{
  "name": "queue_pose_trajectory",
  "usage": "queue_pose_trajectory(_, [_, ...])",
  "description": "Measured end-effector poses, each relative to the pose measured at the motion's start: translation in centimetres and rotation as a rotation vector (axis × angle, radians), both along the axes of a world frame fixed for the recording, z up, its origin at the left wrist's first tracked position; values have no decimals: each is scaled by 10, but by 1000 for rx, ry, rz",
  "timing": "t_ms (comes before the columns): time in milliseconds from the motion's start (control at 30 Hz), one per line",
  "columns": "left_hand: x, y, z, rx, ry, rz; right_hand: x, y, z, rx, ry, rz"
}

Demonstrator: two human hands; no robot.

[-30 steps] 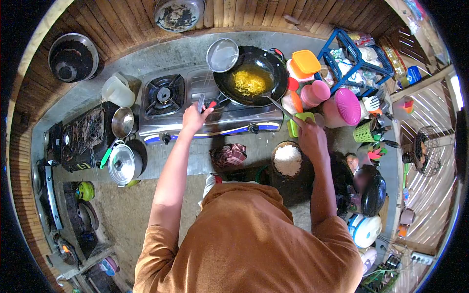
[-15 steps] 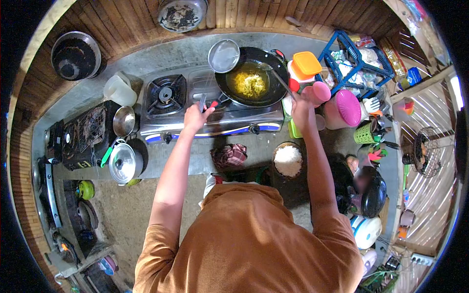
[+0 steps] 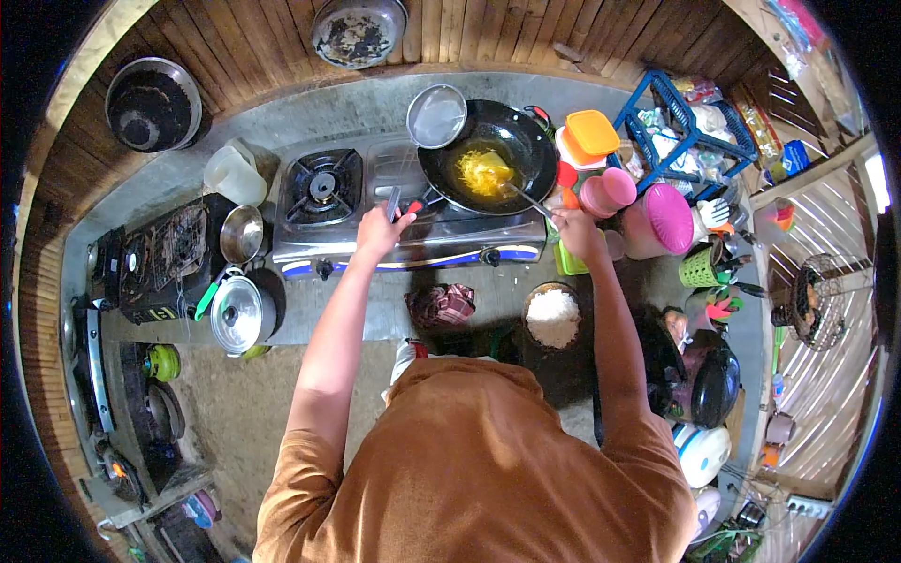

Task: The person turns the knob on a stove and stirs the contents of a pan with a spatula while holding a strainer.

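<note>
Both my hands closed at the wok (image 3: 526, 141).
Near side, my left hand (image 3: 378, 231) grips its handle (image 3: 414, 203); my right hand (image 3: 577, 234) fists the spatula (image 3: 527, 198), tip in yellow food (image 3: 482, 173).

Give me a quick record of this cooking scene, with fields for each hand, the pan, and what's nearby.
Left hand: fingers closed on the wok handle
Right hand: holds a metal spatula, tip in the food
Wok: on the stove's right side, yellow food inside
Stove: steel, two burners
Nearby: strainer at the wok's left rim; bowl of rice in front of the stove
</note>
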State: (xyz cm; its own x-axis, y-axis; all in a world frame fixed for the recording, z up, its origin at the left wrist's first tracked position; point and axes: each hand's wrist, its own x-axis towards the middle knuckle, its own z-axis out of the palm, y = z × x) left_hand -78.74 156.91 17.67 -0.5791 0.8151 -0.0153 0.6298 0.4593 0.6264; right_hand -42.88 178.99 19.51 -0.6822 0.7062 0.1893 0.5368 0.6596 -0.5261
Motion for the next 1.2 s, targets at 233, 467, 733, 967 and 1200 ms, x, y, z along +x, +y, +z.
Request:
queue_pose_trajectory(233, [3, -2, 8, -37, -57, 16, -2, 3, 16, -200, 41, -16])
queue_pose_trajectory(467, [1, 1, 4, -68, -11, 8, -11, 20, 21, 149, -110, -153])
queue_pose_trajectory(733, [-4, 0, -8, -34, -31, 8, -24, 33, -28, 123, 112, 1])
queue_pose_trajectory(967, [-6, 1, -15, 26, -28, 32, -17, -13, 9, -195, 113, 7])
queue_pose_trajectory(1200, [1, -2, -7, -2, 9, 48, -7, -53, 37, -47, -53, -341])
